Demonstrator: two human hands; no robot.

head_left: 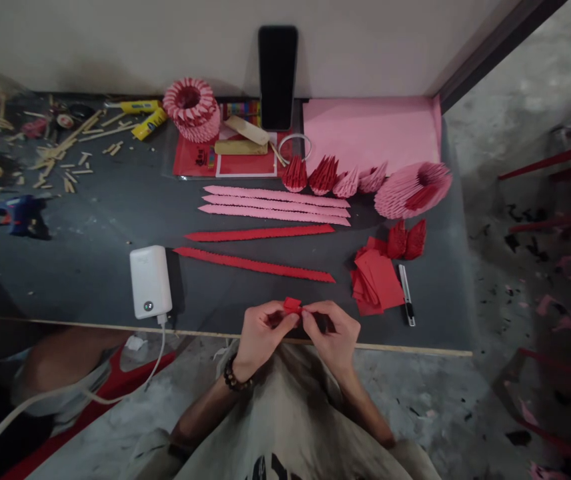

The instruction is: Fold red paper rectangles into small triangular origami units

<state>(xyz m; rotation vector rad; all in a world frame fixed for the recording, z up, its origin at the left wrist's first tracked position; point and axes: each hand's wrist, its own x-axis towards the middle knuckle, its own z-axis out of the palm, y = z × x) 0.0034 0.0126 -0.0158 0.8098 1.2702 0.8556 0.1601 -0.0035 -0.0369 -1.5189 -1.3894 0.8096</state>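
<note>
Head view: red slip (292,304) sits at the desk's (90,293) near edge, long axis roughly left-right, dipping slightly rightward (ends partly hidden by fingers). Left hand (265,335) and right hand (333,335) meet, thumb and forefinger of each pinching it. Paper pot (199,125) stands mouth up, contents unclear. Red strips (255,265) lie just beyond the hands; red sheets (376,280) and cutter (406,295) right; power bank (150,281) left.
</note>
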